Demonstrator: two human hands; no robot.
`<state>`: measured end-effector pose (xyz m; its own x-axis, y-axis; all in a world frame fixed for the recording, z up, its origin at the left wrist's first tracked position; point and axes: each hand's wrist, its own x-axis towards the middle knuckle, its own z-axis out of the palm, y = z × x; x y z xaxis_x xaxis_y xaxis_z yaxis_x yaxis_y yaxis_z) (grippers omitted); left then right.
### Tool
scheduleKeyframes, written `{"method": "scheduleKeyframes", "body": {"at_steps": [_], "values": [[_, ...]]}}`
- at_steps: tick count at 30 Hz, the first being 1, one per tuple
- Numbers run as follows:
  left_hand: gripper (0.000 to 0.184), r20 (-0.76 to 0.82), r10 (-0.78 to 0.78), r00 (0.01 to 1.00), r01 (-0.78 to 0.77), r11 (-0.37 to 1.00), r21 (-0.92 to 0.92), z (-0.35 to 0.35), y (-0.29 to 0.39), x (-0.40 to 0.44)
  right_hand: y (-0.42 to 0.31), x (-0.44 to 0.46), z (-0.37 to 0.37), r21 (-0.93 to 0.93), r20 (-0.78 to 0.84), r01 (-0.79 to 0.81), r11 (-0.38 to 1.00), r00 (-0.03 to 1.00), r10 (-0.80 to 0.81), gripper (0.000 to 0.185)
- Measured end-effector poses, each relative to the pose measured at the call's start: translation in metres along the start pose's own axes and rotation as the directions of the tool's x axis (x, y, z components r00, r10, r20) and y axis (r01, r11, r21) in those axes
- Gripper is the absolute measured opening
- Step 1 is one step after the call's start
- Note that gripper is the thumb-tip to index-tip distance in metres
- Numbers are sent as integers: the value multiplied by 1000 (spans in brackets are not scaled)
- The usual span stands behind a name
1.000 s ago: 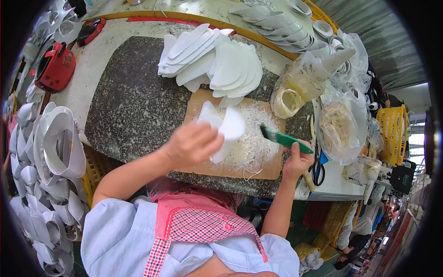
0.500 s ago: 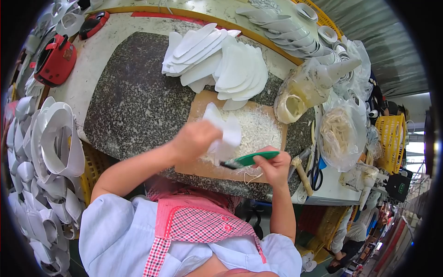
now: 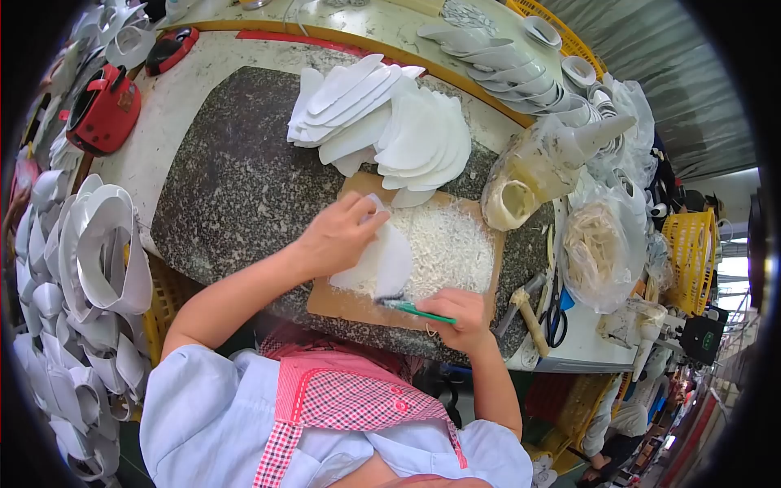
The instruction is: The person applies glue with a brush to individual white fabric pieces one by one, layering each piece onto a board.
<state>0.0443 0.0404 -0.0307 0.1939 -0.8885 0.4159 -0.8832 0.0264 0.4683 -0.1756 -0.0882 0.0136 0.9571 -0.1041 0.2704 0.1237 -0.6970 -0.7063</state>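
My left hand [image 3: 346,233] pinches the top end of a thin white insole-shaped piece [image 3: 394,259], which lies over a brown board [image 3: 329,302] crusted with dried white residue. In my right hand [image 3: 460,315] is a green-handled brush [image 3: 425,312], its dark bristles touching the lower end of the white piece. Another pale piece seems to lie under my left wrist, partly hidden. Fanned out beyond the board is a pile of similar white pieces [image 3: 423,142].
Right of the board, a glue-crusted bottle [image 3: 514,199] lies tilted. Close by are a hammer [image 3: 530,324], scissors [image 3: 556,320] and a plastic bag [image 3: 598,256]. White shoe parts [image 3: 99,248] are heaped at the left. A red container [image 3: 104,114] stands at the far left.
The white piece, raised and blurred before, now lies lower on the board. My right hand has moved down and left, and the brush has turned so its bristles meet the piece.
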Motion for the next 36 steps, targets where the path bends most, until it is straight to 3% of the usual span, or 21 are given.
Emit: {"method": "scheduleKeyframes", "body": {"at_steps": [2, 3, 4, 5, 6, 9, 10, 13, 14, 17, 18, 20, 23, 25, 27, 29, 30, 31, 34, 35, 36], "values": [[34, 69, -54, 996, 56, 998, -18, 10, 4, -3, 12, 1, -15, -85, -178, 35, 996, 983, -49, 6], [32, 95, -73, 993, 76, 997, -20, 7, 7, -1, 23, 0, -28, -50, -396, -19, 999, 918, -3, 4], [31, 117, -93, 989, 96, 995, -24, 5, 10, 1, 28, 6, -45, -94, -589, -123, 988, 807, 45, 4], [28, 138, -110, 984, 117, 992, -43, 5, 10, 2, 42, 10, -57, 11, -757, -179, 984, 641, 125, 6], [26, 159, -126, 979, 137, 989, -62, 5, 8, 3, 66, 12, -70, -161, -809, -293, 942, 586, 44, 4], [26, 244, -197, 950, 221, 972, -77, 2, 7, 8, 91, 8, -93, -172, -570, -314, 934, 805, 166, 6], [26, 257, -218, 942, 245, 966, -79, 1, 8, 9, 91, 0, -94, -7, -693, -265, 964, 697, 186, 7], [27, 257, -281, 924, 315, 944, -98, 6, 14, 7, 90, -10, -94, -178, -767, -100, 979, 637, -74, 9], [27, 249, -298, 922, 331, 938, -104, 7, 16, 7, 88, -16, -98, -321, -584, -69, 944, 800, -140, 8], [25, 292, -359, 886, 418, 892, -170, 7, 16, 7, 83, -43, -93, 175, -765, -140, 975, 603, 224, 6], [22, 225, -384, 896, 431, 874, -224, 7, 15, 5, 84, -48, -96, 212, -820, -170, 963, 505, 269, 8], [16, 91, -434, 896, 439, 838, -325, 7, 10, 2, 82, -56, -94, 219, -744, -262, 940, 579, 335, 9], [14, -387, -308, 869, 168, 920, -354, -26, 17, 18, 68, -55, -74, 300, -700, -244, 922, 601, 386, 10], [15, -441, 3, 898, -37, 997, -70, -42, 22, 13, 56, -46, -63, 359, -720, -165, 919, 578, 385, 11], [19, -347, 317, 882, -272, 947, 173, -39, 23, -3, 47, -35, -49, 398, -714, -142, 906, 573, 403, 10], [25, -31, 324, 945, -311, 926, 213, -21, 39, -38, 37, -21, -29, 437, -681, -138, 889, 594, 428, 9], [28, 122, 296, 947, -315, 929, 194, -8, 38, -54, 34, -14, -16, 465, -563, -185, 866, 693, 450, 7], [28, 105, 307, 946, -321, 934, 156, -4, 35, -57, 31, -9, -3, 486, -431, -236, 842, 773, 466, 6], [28, 53, 315, 948, -316, 948, 23, -4, 31, -58, 34, 32, 15, 282, -387, -218, 934, 865, 319, 6], [27, 47, 311, 949, -310, 950, -25, -4, 29, -59, 34, 48, 11, 226, -462, -284, 932, 811, 360, 8], [27, 35, 312, 950, -309, 948, -73, -3, 24, -60, 39, 49, 11, 190, -434, -268, 945, 840, 325, 8]]}}
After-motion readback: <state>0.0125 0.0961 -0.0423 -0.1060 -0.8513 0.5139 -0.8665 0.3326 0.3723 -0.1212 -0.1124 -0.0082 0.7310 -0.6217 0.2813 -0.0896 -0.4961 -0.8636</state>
